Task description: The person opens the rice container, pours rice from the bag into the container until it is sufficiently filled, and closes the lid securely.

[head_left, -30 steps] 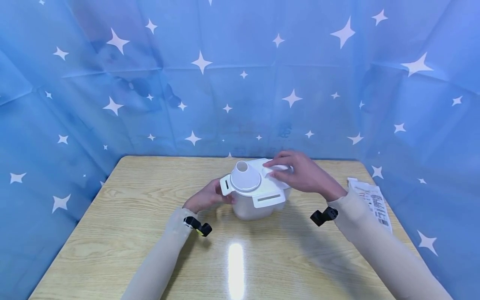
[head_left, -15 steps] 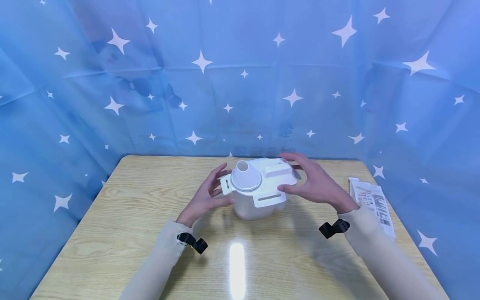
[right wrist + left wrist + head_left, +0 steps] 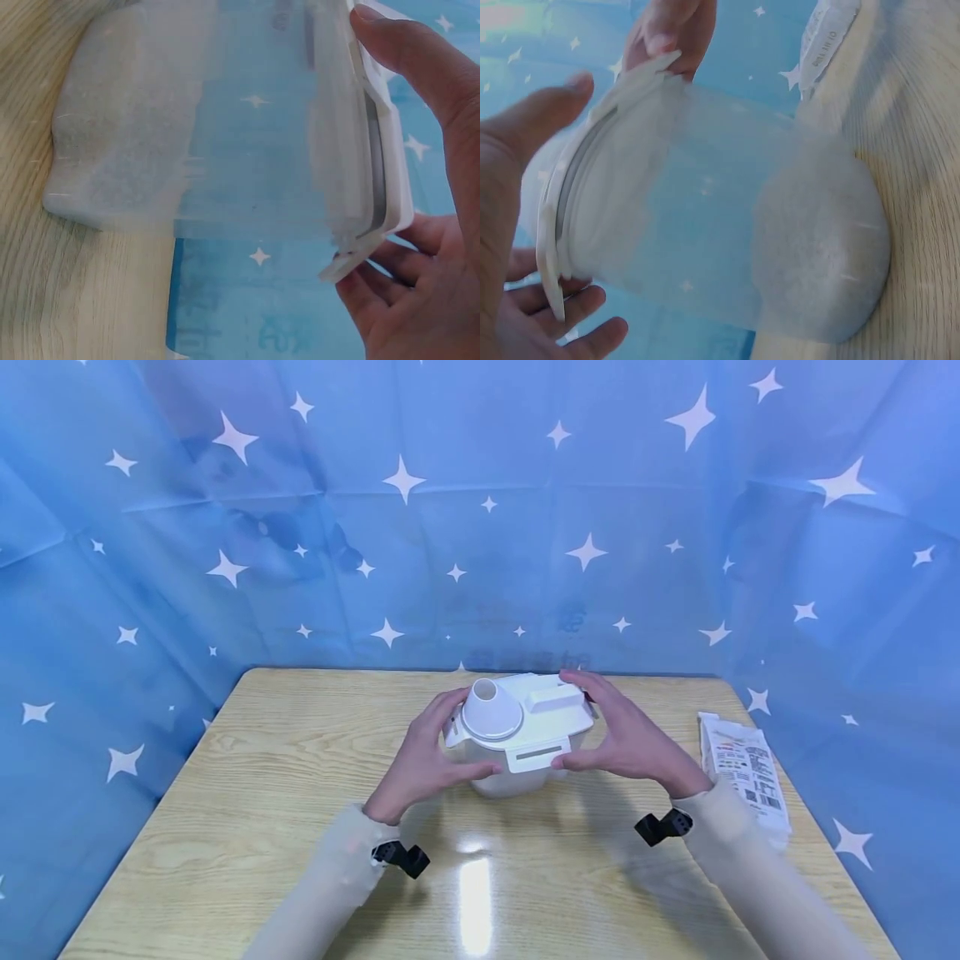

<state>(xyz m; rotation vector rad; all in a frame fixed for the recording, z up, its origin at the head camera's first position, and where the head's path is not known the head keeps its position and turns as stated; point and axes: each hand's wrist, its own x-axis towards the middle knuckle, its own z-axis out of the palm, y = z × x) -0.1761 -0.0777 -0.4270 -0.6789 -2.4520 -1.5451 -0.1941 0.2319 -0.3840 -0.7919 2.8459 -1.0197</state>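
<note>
A translucent storage container (image 3: 501,783) stands on the table, its lower part filled with pale contents, perhaps grain (image 3: 821,247). On top is a white lid (image 3: 555,722) bearing a cone-shaped spout (image 3: 489,718), a raised block and slotted latch flaps. At the lid's left end is my left hand (image 3: 418,762), with fingers by the side flap and thumb towards the front; in the left wrist view the thumb looks apart from the lid. My right hand (image 3: 632,737) spans the right end, its thumb at the front latch flap (image 3: 538,757) and its fingers (image 3: 364,296) at the far flap.
A white printed bag (image 3: 746,768) lies near the right edge of the wooden table (image 3: 277,760). Behind the table hangs a blue cloth (image 3: 337,527) with white stars, close to the back edge.
My right hand left the raised block and moved to the lid's right end. My left hand first drew back and spread, then closed in around the left end. The container has stayed in place.
</note>
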